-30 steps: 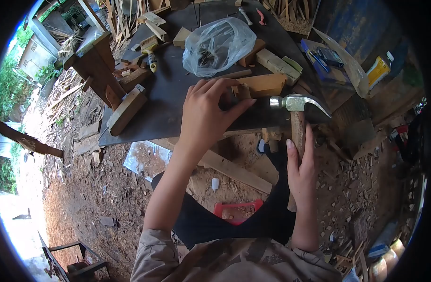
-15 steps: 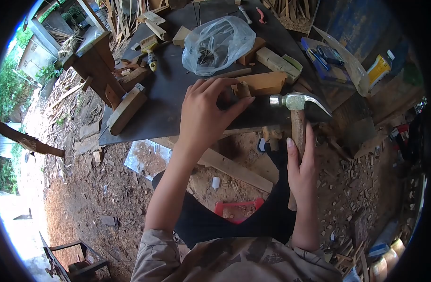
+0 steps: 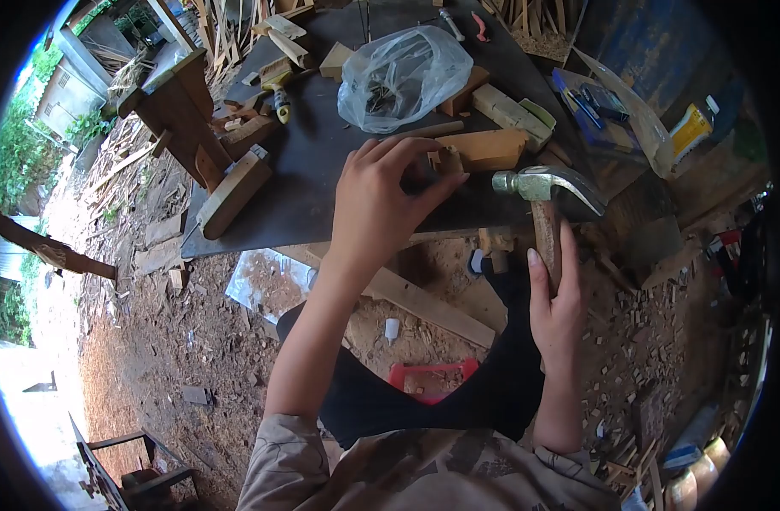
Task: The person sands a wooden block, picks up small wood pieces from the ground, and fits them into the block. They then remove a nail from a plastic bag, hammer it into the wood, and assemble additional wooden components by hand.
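Observation:
My left hand (image 3: 377,192) is over the dark tabletop (image 3: 309,179), thumb and fingers closed around a small wooden block (image 3: 450,160). That block sits at the near end of a longer orange-brown wood block (image 3: 496,150) lying on the table. In my right hand (image 3: 557,311) is a claw hammer (image 3: 543,183), gripped by its wooden handle. The hammer's metal head is up, its striking face pointing left towards the small block and its claw to the right. A gap shows between the hammer face and my left thumb.
A clear plastic bag (image 3: 398,81) lies beyond my left hand, with more wood blocks (image 3: 505,111) beside it. A brush (image 3: 279,98) and a wooden assembly (image 3: 194,145) are on the left. Pens (image 3: 587,109) and a yellow bottle (image 3: 692,129) are right. Wood scraps cover the ground.
The hammer and my right hand have shifted slightly right in view, and the table things have shifted a little the same way. Both hands keep their holds.

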Available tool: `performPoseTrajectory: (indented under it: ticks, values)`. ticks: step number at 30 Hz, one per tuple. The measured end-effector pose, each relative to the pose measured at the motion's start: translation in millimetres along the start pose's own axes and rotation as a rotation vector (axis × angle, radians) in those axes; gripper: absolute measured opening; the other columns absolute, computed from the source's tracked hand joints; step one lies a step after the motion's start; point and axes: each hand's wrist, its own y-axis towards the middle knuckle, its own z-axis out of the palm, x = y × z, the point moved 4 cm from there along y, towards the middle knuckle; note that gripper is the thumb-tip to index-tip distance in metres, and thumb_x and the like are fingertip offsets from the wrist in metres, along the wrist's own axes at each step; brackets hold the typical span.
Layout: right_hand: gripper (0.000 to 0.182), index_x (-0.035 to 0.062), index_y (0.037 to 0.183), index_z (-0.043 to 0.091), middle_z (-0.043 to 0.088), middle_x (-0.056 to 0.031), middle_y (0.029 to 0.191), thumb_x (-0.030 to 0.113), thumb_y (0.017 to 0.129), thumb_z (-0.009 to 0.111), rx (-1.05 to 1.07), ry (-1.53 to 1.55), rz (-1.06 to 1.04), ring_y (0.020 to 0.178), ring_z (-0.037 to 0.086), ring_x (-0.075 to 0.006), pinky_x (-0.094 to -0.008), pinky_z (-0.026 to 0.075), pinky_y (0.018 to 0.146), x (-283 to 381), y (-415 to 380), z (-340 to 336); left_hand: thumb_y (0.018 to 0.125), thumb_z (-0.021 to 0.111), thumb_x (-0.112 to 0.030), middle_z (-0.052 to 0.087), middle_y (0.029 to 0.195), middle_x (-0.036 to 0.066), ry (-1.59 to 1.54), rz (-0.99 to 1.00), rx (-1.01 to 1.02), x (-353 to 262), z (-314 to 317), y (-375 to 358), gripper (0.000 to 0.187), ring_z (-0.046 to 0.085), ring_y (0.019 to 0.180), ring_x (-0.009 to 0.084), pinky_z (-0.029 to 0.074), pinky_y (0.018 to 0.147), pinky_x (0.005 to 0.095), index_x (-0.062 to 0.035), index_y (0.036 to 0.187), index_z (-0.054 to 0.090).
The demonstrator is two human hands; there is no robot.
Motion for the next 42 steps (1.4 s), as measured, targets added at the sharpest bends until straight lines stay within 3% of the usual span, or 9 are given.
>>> performPoseTrajectory:
  ticks: [11,16,22,27,30,34,37,39,42]
  values:
    - [0.054,-0.0015,0.162,0.051,0.063,-0.0219,0.155,0.018,0.114,0.065,-0.131,0.039,-0.347,0.136,0.066,-0.0294,-0.0423,0.05,0.114,54.9,66.2,-30.7,0.082,0.097,-0.028,0.071,0.08,0.006,-0.032,0.03,-0.019,4.1,0.8,1.5,0.04,0.068,0.08,0.0224,0.056,0.078,0.0375,-0.0058,0.112,0.083]
    - [0.053,0.0058,0.159,0.057,0.067,-0.0236,0.15,0.017,0.109,0.069,0.048,-0.089,-0.367,0.137,0.066,-0.0447,-0.0496,0.058,0.107,65.1,74.6,-17.8,0.081,0.097,-0.028,0.072,0.081,0.007,-0.028,0.041,-0.042,6.4,-0.4,0.9,0.041,0.067,0.08,0.0235,0.056,0.078,0.0384,-0.0048,0.111,0.083]
    - [0.054,0.0015,0.161,0.055,0.066,-0.0228,0.153,0.016,0.11,0.067,-0.036,-0.073,-0.455,0.139,0.066,-0.0407,-0.0478,0.055,0.111,61.6,76.8,-17.8,0.08,0.098,-0.028,0.07,0.078,0.006,-0.055,0.038,-0.047,9.0,0.9,-0.2,0.041,0.066,0.078,0.0235,0.055,0.076,0.0386,-0.0049,0.11,0.083]
    - [0.056,0.002,0.166,0.047,0.07,-0.0091,0.126,0.017,0.115,0.063,-0.185,0.012,-0.337,0.075,0.055,-0.008,-0.0251,0.046,0.064,49.7,64.7,-24.7,0.084,0.093,-0.035,0.069,0.075,0.005,-0.073,-0.028,-0.003,7.3,-0.3,0.5,0.039,0.069,0.085,0.0275,0.056,0.083,0.0424,-0.0052,0.106,0.083]
    - [0.057,0.0018,0.166,0.047,0.068,-0.0068,0.123,0.018,0.115,0.063,-0.159,-0.027,-0.335,0.068,0.045,-0.0042,-0.0227,0.039,0.056,42.8,57.3,-21.8,0.084,0.094,-0.035,0.069,0.075,0.004,-0.078,-0.025,-0.015,8.2,0.5,-0.2,0.039,0.069,0.084,0.0269,0.056,0.082,0.042,-0.0049,0.106,0.083]
    - [0.058,0.0009,0.167,0.046,0.068,-0.0117,0.135,0.019,0.115,0.063,-0.13,-0.013,-0.304,0.074,0.056,-0.0089,-0.0255,0.047,0.062,43.4,46.8,-12.9,0.082,0.096,-0.033,0.069,0.075,0.005,-0.078,-0.031,-0.03,8.3,0.8,-0.9,0.04,0.068,0.082,0.0242,0.056,0.077,0.0399,-0.0055,0.109,0.084]
    - [0.058,0.0029,0.167,0.046,0.059,-0.0242,0.16,0.023,0.115,0.063,-0.14,-0.01,-0.352,0.128,0.073,-0.0364,-0.046,0.059,0.099,49.5,43.2,1.1,0.079,0.099,-0.027,0.068,0.076,0.005,-0.069,-0.024,-0.038,8.5,-0.4,-0.8,0.043,0.065,0.076,0.0196,0.056,0.072,0.0363,-0.0064,0.114,0.085]
    - [0.057,0.0027,0.165,0.049,0.065,-0.0269,0.152,0.015,0.112,0.064,0.09,-0.107,-0.163,0.136,0.068,-0.0432,-0.0488,0.059,0.103,59.6,42.4,5.9,0.079,0.099,-0.028,0.068,0.077,0.006,-0.07,-0.054,-0.024,6.6,-2.2,0.8,0.044,0.066,0.075,0.0196,0.056,0.072,0.0361,-0.0069,0.115,0.085]
    - [0.057,0.0059,0.165,0.049,0.066,-0.0274,0.15,0.016,0.112,0.065,0.012,-0.044,-0.234,0.132,0.07,-0.045,-0.0495,0.06,0.099,50.8,41.5,14.4,0.079,0.099,-0.029,0.069,0.077,0.006,-0.071,-0.036,-0.024,7.2,-0.8,0.4,0.045,0.066,0.075,0.0195,0.056,0.072,0.0357,-0.0066,0.115,0.086]
